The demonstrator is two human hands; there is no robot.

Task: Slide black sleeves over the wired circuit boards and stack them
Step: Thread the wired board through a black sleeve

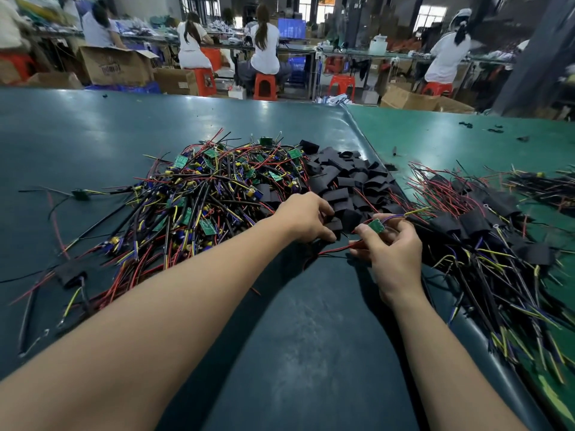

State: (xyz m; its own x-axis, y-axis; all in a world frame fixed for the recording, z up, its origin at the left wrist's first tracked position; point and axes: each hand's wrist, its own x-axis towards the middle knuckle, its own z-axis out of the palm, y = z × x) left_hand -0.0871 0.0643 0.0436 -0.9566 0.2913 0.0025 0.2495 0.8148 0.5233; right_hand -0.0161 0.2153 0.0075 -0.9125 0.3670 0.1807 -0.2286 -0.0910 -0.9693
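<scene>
A big tangle of bare wired circuit boards (214, 194) lies on the table's left middle. Behind my hands sits a heap of flat black sleeves (348, 181). My left hand (303, 217) reaches into the near edge of that heap, its fingers closing on a black sleeve (337, 223). My right hand (393, 248) pinches a small green circuit board (377, 225) by its edge, with purple, yellow and red wires trailing from it. To the right lies a pile of sleeved boards (485, 231) with their wires fanned out.
The dark green mat (311, 321) ends at a raised edge (357, 126) beside a lighter green surface (451, 135). One sleeved board (70, 272) lies apart at the left. Several people sit on red stools at benches beyond the table, among cardboard boxes.
</scene>
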